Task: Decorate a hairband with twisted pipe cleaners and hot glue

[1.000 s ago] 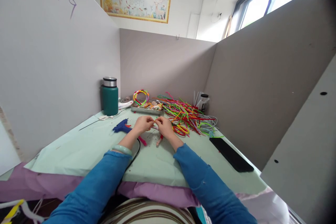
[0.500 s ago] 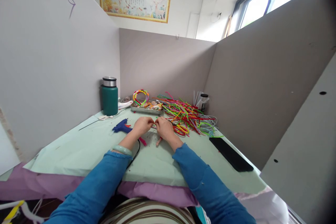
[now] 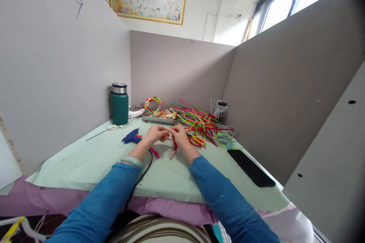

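My left hand [image 3: 156, 133] and my right hand [image 3: 179, 136] meet over the middle of the table, fingertips pinched close together. Between them is something small with a bit of orange showing; the fingers hide most of it. Beside my left wrist lies a blue glue gun [image 3: 132, 136], its black cord [image 3: 146, 171] running toward the front edge. A pink fuzzy piece [image 3: 154, 153] rests below my left hand. Under my right hand is a red and pale-pink fuzzy piece [image 3: 173, 151], partly covered.
Behind the hands stands a metal tray [image 3: 159, 120] of small pieces with a colourful ring [image 3: 153, 105]. A heap of pipe cleaners [image 3: 199, 121] spreads to its right. A green bottle [image 3: 119, 106] is at the left, a black flat strip [image 3: 251, 168] at the right. Grey partitions surround the table.
Both hands have lifted and turned slightly, fingers still pinched together. An orange bit now shows between them, and more of the red fuzzy piece under my right hand is uncovered.
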`<control>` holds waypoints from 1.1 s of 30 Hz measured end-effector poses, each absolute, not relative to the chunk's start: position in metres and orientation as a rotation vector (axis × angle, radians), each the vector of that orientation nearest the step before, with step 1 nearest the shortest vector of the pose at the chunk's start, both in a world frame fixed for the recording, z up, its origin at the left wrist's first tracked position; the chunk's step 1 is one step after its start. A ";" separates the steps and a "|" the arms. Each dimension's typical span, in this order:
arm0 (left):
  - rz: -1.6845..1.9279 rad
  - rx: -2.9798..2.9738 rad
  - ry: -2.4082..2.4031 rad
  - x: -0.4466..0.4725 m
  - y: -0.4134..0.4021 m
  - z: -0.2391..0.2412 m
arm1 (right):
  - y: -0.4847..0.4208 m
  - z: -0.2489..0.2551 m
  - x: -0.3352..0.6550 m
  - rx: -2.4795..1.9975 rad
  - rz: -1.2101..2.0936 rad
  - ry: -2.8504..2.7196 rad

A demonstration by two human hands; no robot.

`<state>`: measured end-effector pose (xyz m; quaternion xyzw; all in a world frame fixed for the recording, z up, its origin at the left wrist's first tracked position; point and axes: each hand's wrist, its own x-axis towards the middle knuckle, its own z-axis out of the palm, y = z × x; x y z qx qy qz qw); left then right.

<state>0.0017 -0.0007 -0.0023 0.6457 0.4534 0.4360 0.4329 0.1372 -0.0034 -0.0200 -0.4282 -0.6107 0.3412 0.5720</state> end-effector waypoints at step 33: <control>0.886 2.381 1.644 -0.003 0.003 -0.005 | -0.018 -0.015 0.142 -1.426 -0.129 -2.038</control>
